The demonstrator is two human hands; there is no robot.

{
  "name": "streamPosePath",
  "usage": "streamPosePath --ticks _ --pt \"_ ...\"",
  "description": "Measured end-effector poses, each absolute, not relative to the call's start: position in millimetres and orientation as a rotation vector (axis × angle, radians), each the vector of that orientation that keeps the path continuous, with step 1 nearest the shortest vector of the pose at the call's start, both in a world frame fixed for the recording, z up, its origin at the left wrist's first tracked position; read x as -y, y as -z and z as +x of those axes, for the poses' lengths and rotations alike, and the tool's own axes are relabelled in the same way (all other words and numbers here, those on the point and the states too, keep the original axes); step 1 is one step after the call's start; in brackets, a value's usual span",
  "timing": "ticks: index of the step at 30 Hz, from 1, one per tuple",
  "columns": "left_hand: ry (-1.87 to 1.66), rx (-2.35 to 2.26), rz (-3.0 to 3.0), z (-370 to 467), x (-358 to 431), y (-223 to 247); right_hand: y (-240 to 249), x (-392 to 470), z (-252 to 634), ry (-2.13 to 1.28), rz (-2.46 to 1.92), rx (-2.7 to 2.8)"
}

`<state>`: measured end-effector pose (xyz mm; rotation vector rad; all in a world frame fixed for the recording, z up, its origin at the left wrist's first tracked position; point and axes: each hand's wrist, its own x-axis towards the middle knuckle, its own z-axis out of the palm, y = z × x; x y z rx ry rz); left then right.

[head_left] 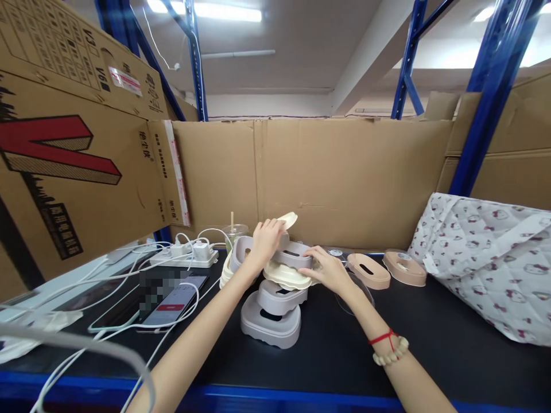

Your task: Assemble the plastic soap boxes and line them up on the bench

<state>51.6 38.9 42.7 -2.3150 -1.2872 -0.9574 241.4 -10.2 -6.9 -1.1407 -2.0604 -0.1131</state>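
While the left grip (pixel 266 241) pinches a cream piece (pixel 289 220), the right grip (pixel 330 269) pinches one end of a grey tray (pixel 291 261), which lies between the two, just over a cream tray (pixel 284 279); nearer, two more grey trays (pixel 273 331) overlap on the black tabletop (pixel 413 350)

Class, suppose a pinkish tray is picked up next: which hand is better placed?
Probably the right hand: it is nearer the pinkish trays, though touching a grey tray; the left hand is farther away.
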Motion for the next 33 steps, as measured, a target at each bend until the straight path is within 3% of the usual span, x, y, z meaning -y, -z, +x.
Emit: streamPosePath --ticks 3,6,12,20,27,33 --pt "1.336 1.098 -2.127 39.6 -30.8 -30.8 5.1 10.0 243.5 0.152 -1.152 1.961" --pt "1.461 0.932 -2.040 27.8 -28.0 -16.2 3.7 8.4 247.2 0.236 -1.220 1.687" --pt "1.094 0.657 -2.228 25.0 -22.1 1.1 3.3 6.4 248.3 0.220 -1.219 1.239" --pt "0.923 0.457 -2.218 31.6 -7.1 2.0 2.0 20.2 223.9 0.196 -0.981 1.643" --pt "0.938 0.430 -2.240 33.7 -5.9 5.0 3.1 16.6 217.8 -0.163 -0.953 1.380" --pt "1.004 0.304 -2.142 39.3 2.9 7.1 -1.8 15.6 213.8 -0.662 -0.936 1.109"
